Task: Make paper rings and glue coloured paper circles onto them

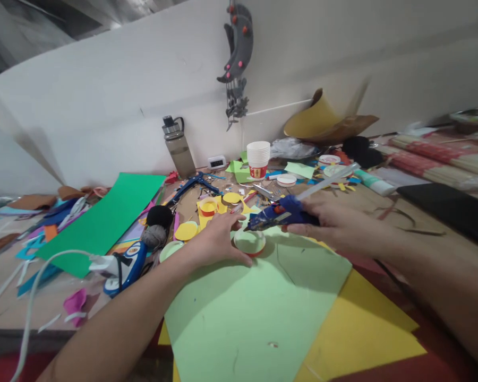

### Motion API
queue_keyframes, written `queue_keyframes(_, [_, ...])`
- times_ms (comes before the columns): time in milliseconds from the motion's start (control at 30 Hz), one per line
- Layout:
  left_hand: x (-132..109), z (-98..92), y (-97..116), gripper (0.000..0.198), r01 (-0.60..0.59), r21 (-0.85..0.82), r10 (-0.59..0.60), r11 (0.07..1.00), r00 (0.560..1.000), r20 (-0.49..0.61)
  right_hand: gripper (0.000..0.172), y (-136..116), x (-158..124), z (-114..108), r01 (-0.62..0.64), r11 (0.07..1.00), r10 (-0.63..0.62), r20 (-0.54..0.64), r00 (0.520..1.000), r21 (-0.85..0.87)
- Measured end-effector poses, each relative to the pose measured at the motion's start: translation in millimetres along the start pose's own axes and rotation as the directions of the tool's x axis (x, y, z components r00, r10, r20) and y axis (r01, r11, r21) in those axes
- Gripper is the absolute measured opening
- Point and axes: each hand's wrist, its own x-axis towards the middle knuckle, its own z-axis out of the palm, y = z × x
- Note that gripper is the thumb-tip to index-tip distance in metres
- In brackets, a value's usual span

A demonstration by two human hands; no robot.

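My right hand (334, 225) is closed round a blue glue gun (281, 212) with a clear glue stick (326, 183) sticking out of its back. Its nozzle points left and down at a small round cup (249, 242) with a red rim and pale green inside. My left hand (219, 239) grips that cup from the left, fingers curled at its edge, on a light green sheet of paper (255, 307). A yellow sheet (362, 329) lies under the green one.
A second blue glue gun (123, 268) with a white cord lies at the left. A dark green sheet (103, 220), yarn balls (157, 225), yellow discs (186, 231), stacked paper cups (258, 158), a water bottle (179, 147) and paper scraps crowd the table by the wall.
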Motion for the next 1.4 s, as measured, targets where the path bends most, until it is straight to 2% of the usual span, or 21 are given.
queue_keyframes(233, [0.3, 2.1, -0.7, 0.101, -0.025, 0.0, 0.025, 1.0, 1.0, 0.001, 0.038, -2.4, 0.2, 13.9, 0.056, 0.99, -0.055, 0.013, 0.998, -0.129])
queue_keyframes(400, [-0.4, 0.4, 1.0, 0.097, -0.04, 0.007, 0.04, 0.999, 0.999, -0.004, 0.037, -1.5, 0.8, 18.6, 0.047, 0.99, -0.044, 0.024, 0.999, -0.136])
queue_keyframes(500, [-0.5, -4.9, 0.5, 0.099, -0.039, 0.002, 0.039, 0.999, 0.998, 0.041, 0.038, 1.4, 0.7, 22.4, 0.044, 0.992, -0.039, 0.043, 0.998, -0.114])
queue_keyframes(600, [0.6, -9.8, -0.4, 0.084, -0.033, 0.008, 0.032, 0.999, 0.995, 0.09, 0.036, 2.7, 1.1, 26.7, 0.037, 0.995, -0.034, 0.027, 0.999, -0.097])
queue_keyframes(700, [2.0, -10.5, -0.3, 0.067, -0.028, 0.017, 0.027, 0.999, 0.997, 0.073, 0.03, -0.8, 2.1, 29.2, 0.054, 0.996, -0.054, 0.007, 0.999, -0.077])
queue_keyframes(867, [2.1, -7.1, 1.2, 0.059, -0.065, 0.003, 0.064, 0.998, 0.997, 0.05, 0.029, -8.5, 3.5, 29.5, 0.084, 0.993, -0.085, -0.006, 0.996, -0.087])
queue_keyframes(1067, [0.9, -7.3, 2.3, 0.062, -0.056, 0.011, 0.056, 0.998, 0.998, 0.042, 0.037, -5.4, 0.5, 26.0, -0.005, 0.981, -0.001, -0.028, 1.0, -0.196])
queue_keyframes(1267, [1.0, -7.0, 1.4, 0.063, -0.035, -0.021, 0.036, 0.999, 0.998, 0.042, 0.032, -7.8, -4.8, 20.4, 0.004, 0.967, -0.012, -0.032, 0.999, -0.254])
queue_keyframes(1400, [0.8, -6.5, 1.9, 0.064, -0.02, -0.018, 0.021, 1.0, 0.999, 0.048, 0.03, -10.5, -8.4, 15.7, -0.048, 0.942, 0.042, -0.026, 0.999, -0.331])
